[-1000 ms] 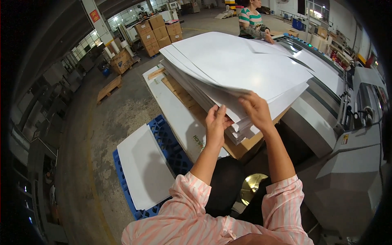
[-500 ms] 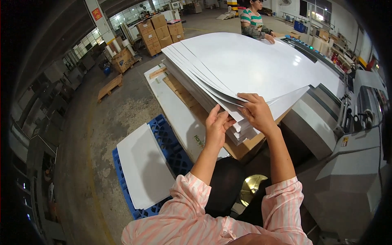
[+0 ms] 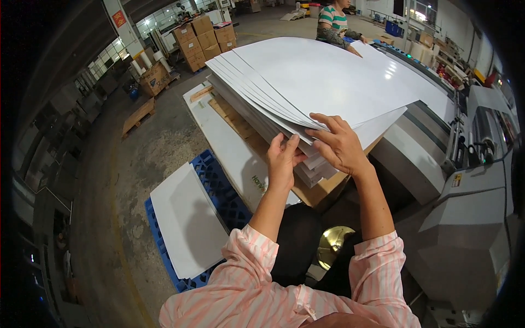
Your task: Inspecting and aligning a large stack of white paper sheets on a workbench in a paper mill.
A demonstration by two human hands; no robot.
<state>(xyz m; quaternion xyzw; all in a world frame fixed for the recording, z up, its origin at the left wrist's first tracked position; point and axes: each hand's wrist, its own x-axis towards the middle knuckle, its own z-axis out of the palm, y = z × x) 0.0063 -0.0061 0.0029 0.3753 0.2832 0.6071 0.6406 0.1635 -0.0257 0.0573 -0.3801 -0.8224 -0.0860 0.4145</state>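
Observation:
A thick stack of large white sheets (image 3: 322, 82) rests on a brown board (image 3: 322, 191) in front of me, its upper sheets fanned and lifted at the near corner. My left hand (image 3: 284, 164) grips that near corner from below and the side, fingers pressed on the sheet edges. My right hand (image 3: 339, 145) lies on top of the same corner, fingers spread over the fanned edges, holding the upper sheets. Both sleeves are pink striped.
A grey machine (image 3: 465, 186) stands at my right. A blue pallet (image 3: 219, 191) with a white sheet (image 3: 186, 218) lies on the floor at my left. Another person in a striped shirt (image 3: 333, 19) works beyond the stack. Cardboard boxes (image 3: 205, 33) stand far back.
The upper sheets have spread further into a fan and lie lower and flatter. My hands stay at the near corner, with the right one shifted slightly over the top.

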